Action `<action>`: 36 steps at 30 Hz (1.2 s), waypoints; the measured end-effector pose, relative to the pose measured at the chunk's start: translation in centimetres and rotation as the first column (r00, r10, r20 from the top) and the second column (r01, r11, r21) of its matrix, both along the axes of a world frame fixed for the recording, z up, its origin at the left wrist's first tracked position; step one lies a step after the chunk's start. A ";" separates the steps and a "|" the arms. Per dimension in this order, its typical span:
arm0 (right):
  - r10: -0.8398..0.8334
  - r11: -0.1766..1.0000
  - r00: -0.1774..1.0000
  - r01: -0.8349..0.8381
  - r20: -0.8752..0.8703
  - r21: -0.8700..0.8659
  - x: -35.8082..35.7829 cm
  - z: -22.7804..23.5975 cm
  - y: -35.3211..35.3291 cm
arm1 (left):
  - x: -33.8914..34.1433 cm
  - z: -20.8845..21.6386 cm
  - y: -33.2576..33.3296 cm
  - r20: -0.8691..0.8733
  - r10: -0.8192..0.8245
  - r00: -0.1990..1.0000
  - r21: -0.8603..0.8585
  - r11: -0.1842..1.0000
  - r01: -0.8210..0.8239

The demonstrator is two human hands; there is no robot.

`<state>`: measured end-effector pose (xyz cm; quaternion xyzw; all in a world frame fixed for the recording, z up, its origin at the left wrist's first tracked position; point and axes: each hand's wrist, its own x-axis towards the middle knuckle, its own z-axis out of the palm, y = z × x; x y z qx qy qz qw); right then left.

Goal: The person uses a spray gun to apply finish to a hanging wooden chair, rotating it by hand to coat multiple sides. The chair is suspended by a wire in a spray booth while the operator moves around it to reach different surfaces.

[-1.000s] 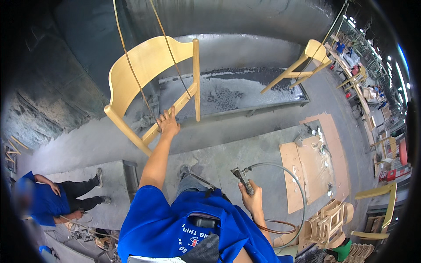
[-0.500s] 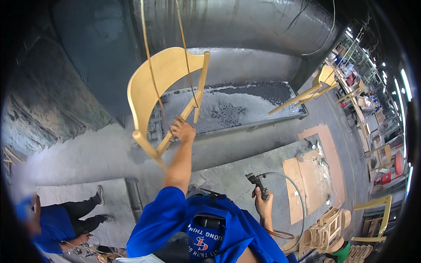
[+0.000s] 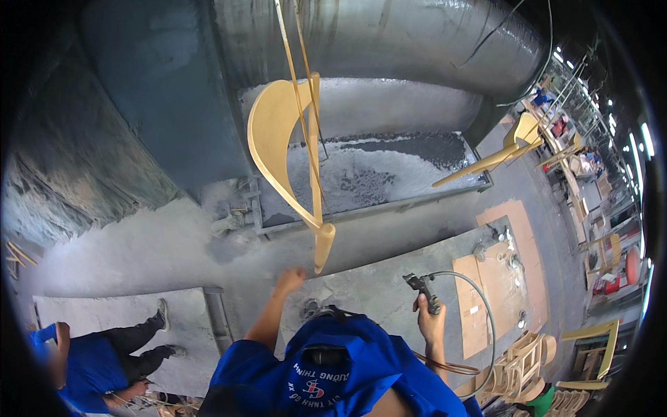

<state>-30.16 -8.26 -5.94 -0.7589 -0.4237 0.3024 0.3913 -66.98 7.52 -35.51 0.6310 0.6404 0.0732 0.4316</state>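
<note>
A curved, light-yellow wooden chair back frame (image 3: 269,139) hangs in front of me from two thin rods, turned partly edge-on. My left hand (image 3: 292,279) is just below and left of the frame's lowest end, apart from it; motion smears its fingers. In my right hand (image 3: 432,318) is a dark spray gun (image 3: 422,292), its nozzle pointing up and to the left. A grey-green hose (image 3: 492,326) loops from the gun down past my right arm.
A foam-filled water trough (image 3: 389,174) lies beyond the frame, under a curved metal wall (image 3: 361,42). Another wooden frame (image 3: 486,165) hangs at right. Cardboard (image 3: 472,306) covers part of the platform. Wooden parts (image 3: 521,365) are stacked at lower right. A co-worker (image 3: 97,365) stands at lower left.
My left hand has let go of the hanging frame and drawn back toward me. The frame has swung right and turned more edge-on. My right hand still holds the spray gun, slightly farther right.
</note>
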 end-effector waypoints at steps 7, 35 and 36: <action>-0.033 0.996 0.998 0.038 0.054 -0.086 -0.1 0.0 -0.5 | -0.4 4.9 14.9 0.227 -0.094 0.969 0.683 0.725 -0.090; -0.039 0.970 0.987 -0.001 -0.157 -0.245 1.0 -0.6 -6.5 | 1.0 11.9 17.2 -0.078 -0.045 0.996 0.654 0.752 0.085; -0.043 0.968 0.981 -0.006 -0.190 -0.250 1.3 -0.8 -6.8 | 2.1 12.2 16.8 -0.075 -0.039 0.996 0.653 0.753 0.079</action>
